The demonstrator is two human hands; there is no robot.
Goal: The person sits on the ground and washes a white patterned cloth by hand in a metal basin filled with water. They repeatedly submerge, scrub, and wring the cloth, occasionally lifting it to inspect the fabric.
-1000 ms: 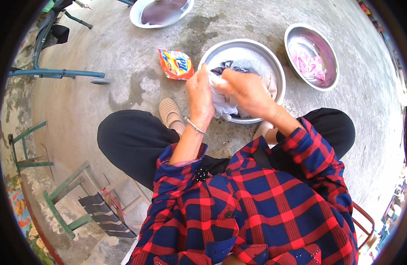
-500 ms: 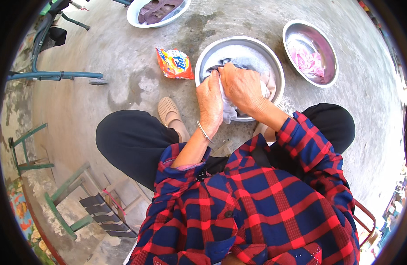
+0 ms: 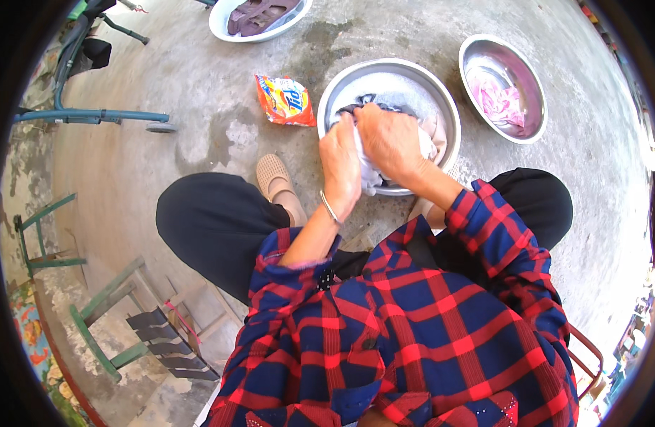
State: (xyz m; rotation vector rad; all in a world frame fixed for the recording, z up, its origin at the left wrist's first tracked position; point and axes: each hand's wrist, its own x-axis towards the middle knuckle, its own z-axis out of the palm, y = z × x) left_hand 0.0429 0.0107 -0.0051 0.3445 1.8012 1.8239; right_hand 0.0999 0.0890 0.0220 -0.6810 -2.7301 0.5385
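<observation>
Between my feet stands a round metal basin [image 3: 452,96] with suds and wet clothes in it. My left hand [image 3: 340,160] and my right hand [image 3: 393,142] are side by side over its near part, both closed on a white garment [image 3: 370,174] that hangs partly over the near rim. The fingertips are turned away, so the exact grip is hidden. Dark grey cloth [image 3: 366,103] bunches just beyond my knuckles. Beige cloth [image 3: 435,135] lies in the basin beside my right hand. Left of the basin an orange detergent packet [image 3: 286,101] rests on the floor.
A second metal basin [image 3: 534,107] on the right holds pink cloth [image 3: 499,105]. At the far left, a pale basin [image 3: 228,34] contains brown shoes [image 3: 262,16]. A blue metal frame with wheels [image 3: 107,115] and a green-framed chair [image 3: 107,320] stand on the left.
My hands keep their hold on the white garment and have barely shifted. The whole view has moved slightly, so the floor things appear a little further right.
</observation>
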